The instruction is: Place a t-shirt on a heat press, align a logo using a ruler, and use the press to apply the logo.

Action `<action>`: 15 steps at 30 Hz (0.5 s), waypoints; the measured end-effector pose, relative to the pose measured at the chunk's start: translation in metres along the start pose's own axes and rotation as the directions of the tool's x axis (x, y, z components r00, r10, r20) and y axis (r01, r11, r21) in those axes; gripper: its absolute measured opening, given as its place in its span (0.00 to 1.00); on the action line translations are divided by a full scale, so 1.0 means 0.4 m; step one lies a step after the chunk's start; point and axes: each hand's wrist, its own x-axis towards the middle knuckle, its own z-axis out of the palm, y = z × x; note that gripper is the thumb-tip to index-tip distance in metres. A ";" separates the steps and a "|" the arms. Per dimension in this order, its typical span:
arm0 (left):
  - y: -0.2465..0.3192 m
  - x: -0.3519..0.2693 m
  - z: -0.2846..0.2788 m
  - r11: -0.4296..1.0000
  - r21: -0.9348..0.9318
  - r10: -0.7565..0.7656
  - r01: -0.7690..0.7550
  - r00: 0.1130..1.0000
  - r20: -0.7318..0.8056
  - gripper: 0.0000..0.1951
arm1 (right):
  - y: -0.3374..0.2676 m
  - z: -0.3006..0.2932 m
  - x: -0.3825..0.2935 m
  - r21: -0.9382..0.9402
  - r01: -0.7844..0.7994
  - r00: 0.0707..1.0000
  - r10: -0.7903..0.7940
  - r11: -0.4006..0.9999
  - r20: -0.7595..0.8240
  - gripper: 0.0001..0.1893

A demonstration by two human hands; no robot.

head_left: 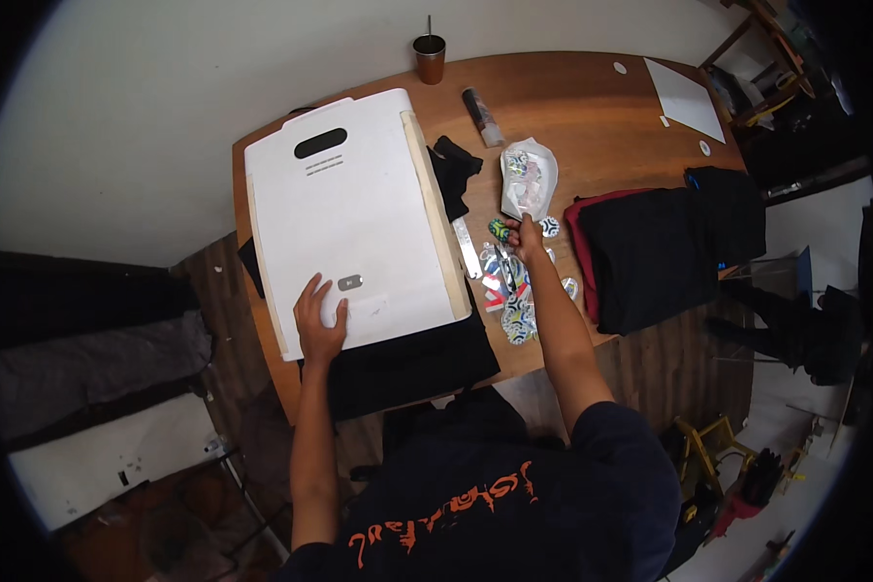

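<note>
A white panel-shaped appliance [364, 218], perhaps a heat press, has an oval handle opening at its far end. It lies over a black cloth garment [415, 367]. My left hand [321, 324] rests on its near part with the fingers apart, beside a small grey button plate [350, 282]. Bent fingers of my right hand [527, 238] are at the near rim of a white paper-like tray [547, 169] that holds round patterned stickers. Next to those fingers is a green round sticker [499, 230]; whether they grip it or the tray is unclear. Loose stickers [516, 320] are piled below.
Folded black cloth [647, 247] is stacked over red cloth at the right. A white ruler-like strip [467, 247] and crumpled black cloth [455, 171] flank the appliance. Farther back are a spray can [483, 118], a brown cup [429, 62] and a white sheet [684, 98].
</note>
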 end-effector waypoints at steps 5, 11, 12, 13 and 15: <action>0.012 0.002 0.004 1.000 0.001 -0.014 0.014 1.000 -0.007 0.21 | 0.011 -0.032 -0.116 0.002 0.168 0.980 -0.168 0.986 0.105 0.17; 0.003 -0.001 0.009 1.000 -0.012 0.023 -0.023 0.999 -0.049 0.22 | 0.017 -0.007 -0.386 -0.133 0.190 0.955 -0.152 0.973 0.254 0.16; 0.004 0.000 0.010 1.000 -0.010 0.015 -0.015 0.999 -0.052 0.22 | 0.020 0.014 -0.451 -0.155 0.230 0.946 -0.183 0.961 0.269 0.17; 0.006 0.005 0.013 1.000 -0.010 0.023 -0.023 0.998 -0.051 0.22 | 0.041 0.026 -0.504 -0.191 0.255 0.939 -0.195 0.948 0.284 0.17; 0.005 0.007 0.017 1.000 -0.018 0.014 -0.015 0.999 -0.050 0.23 | 0.089 0.041 -0.568 -0.183 0.138 0.927 -0.062 0.973 0.370 0.17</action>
